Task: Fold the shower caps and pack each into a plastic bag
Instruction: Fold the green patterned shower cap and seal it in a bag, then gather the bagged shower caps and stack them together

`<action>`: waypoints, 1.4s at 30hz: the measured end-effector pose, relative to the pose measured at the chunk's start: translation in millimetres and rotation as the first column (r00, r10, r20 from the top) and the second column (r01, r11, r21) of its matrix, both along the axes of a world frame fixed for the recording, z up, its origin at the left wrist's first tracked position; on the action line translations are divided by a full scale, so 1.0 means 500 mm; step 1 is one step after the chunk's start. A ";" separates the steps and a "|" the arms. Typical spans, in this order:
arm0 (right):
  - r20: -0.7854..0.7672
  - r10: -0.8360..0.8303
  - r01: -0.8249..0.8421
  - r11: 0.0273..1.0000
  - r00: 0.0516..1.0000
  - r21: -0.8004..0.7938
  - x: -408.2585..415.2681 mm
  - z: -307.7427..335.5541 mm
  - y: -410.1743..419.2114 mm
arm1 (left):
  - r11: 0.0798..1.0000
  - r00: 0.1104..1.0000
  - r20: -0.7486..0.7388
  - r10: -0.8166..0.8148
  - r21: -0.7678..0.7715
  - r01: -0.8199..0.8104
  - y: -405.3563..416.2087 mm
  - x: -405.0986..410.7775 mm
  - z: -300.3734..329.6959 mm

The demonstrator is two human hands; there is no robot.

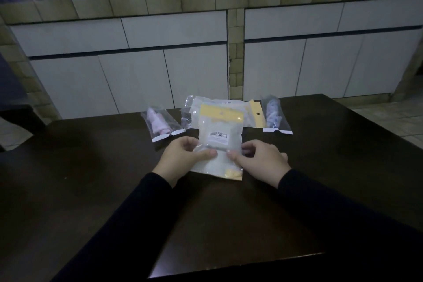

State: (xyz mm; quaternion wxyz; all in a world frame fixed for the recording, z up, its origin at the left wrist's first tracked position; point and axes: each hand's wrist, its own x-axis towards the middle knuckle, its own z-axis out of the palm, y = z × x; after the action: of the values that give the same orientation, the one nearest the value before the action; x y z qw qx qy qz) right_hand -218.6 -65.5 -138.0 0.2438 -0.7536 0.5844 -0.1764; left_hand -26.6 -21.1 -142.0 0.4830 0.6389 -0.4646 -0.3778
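Left hand [183, 155] and right hand [261, 159] are pinching the bag [219, 144] by its sides; it is looking light, limp, slippery; edge grips are suiting it.

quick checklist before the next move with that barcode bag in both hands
1. Both hands on the barcode bag: ok, left hand and right hand pinch its sides.
2. Bag supported: ok, its near end rests on the table.
3. Bag sealed: cannot tell, too dim.
4. Finished packs kept apart: ok, pink pack left, blue-patterned pack right.
5. Yellow-header bags behind within reach: ok, probably.
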 end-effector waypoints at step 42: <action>0.234 0.120 -0.152 0.981 0.965 0.122 0.001 0.041 -0.005 | 0.998 0.972 0.227 0.053 0.010 -0.057 -0.006 0.030 -0.001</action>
State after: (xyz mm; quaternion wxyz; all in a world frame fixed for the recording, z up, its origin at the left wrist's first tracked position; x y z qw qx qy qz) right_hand -218.2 -68.2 -117.4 0.3720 -0.7482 0.5107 -0.2024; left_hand -11.7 -23.9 -142.6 0.4320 0.6944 -0.4956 -0.2926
